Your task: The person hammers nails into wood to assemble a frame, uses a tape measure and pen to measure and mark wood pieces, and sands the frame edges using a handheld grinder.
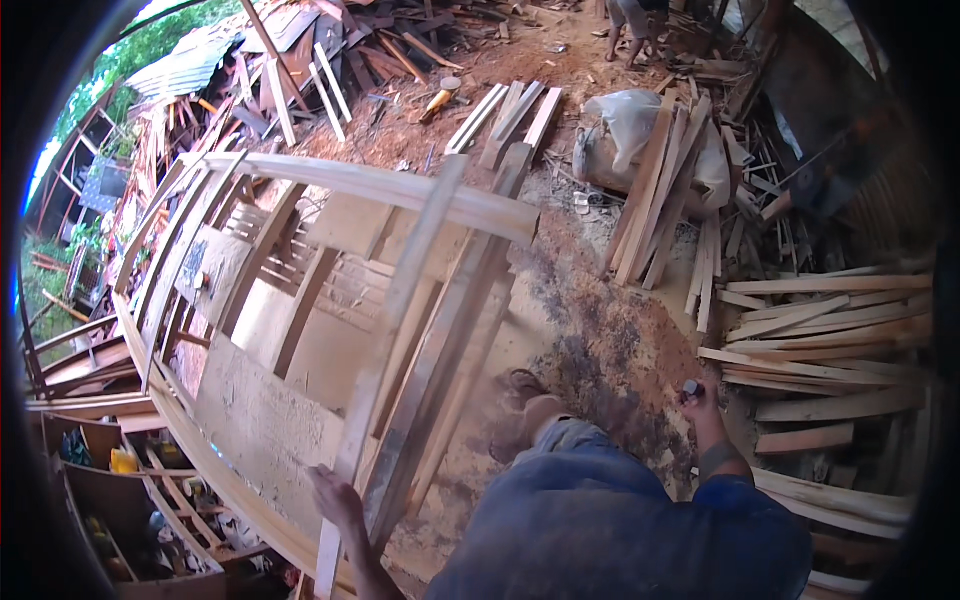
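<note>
A long, narrow wooden board (405, 285) lies lengthwise over the timber frame, its far end crossing a thick pale beam (360, 185). My left hand (338, 500) is closed around the board's near part, fingers at its left edge. Just right of the board runs a wider, stained plank (440, 355). Away from the frame, at my right side, my right hand (702, 400) is closed on a small grey object (691, 387) with a rounded end. Most of that object is hidden in the fist, so its kind is unclear.
Flat panels (270, 410) lie inside the frame. Stacked wood strips (830, 340) line the right, and more planks (660, 190) lean by a plastic-covered bundle (620, 125). A mallet-like tool (440, 98) lies on the dirt. Another person's legs (630, 30) show far off.
</note>
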Motion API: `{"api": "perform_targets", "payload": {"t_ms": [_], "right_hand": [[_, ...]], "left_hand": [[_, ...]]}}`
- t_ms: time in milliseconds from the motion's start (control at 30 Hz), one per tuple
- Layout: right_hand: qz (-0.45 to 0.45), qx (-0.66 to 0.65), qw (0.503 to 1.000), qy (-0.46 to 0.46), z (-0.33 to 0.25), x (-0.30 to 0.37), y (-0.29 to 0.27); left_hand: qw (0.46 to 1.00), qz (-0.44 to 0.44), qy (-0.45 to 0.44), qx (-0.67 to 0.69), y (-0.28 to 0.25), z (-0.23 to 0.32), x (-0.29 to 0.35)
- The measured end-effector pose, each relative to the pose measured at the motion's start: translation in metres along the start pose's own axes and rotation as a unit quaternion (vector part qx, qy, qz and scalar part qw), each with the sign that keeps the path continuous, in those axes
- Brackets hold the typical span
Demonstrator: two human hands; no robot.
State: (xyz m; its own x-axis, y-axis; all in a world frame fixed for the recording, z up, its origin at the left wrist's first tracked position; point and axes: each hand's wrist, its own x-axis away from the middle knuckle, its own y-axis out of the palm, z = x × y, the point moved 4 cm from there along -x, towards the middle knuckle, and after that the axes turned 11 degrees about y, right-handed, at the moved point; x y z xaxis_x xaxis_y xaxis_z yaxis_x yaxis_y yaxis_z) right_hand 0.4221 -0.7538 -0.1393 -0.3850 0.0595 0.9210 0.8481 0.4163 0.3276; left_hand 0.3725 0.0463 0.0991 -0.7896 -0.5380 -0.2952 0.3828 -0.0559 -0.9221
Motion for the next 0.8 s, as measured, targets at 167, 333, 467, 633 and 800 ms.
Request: {"api": "perform_targets", "payload": {"t_ms": [167, 333, 467, 633, 800], "right_hand": [[-0.032, 0.007, 0.999, -0.022, -0.018, -0.032, 0.027], [-0.084, 0.063, 0.994, -0.017, 0.002, 0.01, 0.157], [-0.073, 0.365, 0.927, -0.049, -0.018, 0.025, 0.214], [-0.088, 0.55, 0.829, -0.053, -0.043, 0.049, 0.313], [-0.19, 0.714, 0.65, -0.176, -0.07, 0.057, 0.427]], "left_hand": [[0.996, -0.087, -0.02, -0.023, 0.007, 0.019, 0.022], [0.993, -0.102, -0.052, 0.011, 0.002, 0.024, 0.028], [0.995, -0.064, -0.062, 0.034, 0.011, 0.036, 0.024], [0.973, 0.089, 0.035, 0.209, -0.006, 0.16, -0.05], [0.929, 0.032, 0.065, 0.362, 0.092, 0.356, -0.146]]}}
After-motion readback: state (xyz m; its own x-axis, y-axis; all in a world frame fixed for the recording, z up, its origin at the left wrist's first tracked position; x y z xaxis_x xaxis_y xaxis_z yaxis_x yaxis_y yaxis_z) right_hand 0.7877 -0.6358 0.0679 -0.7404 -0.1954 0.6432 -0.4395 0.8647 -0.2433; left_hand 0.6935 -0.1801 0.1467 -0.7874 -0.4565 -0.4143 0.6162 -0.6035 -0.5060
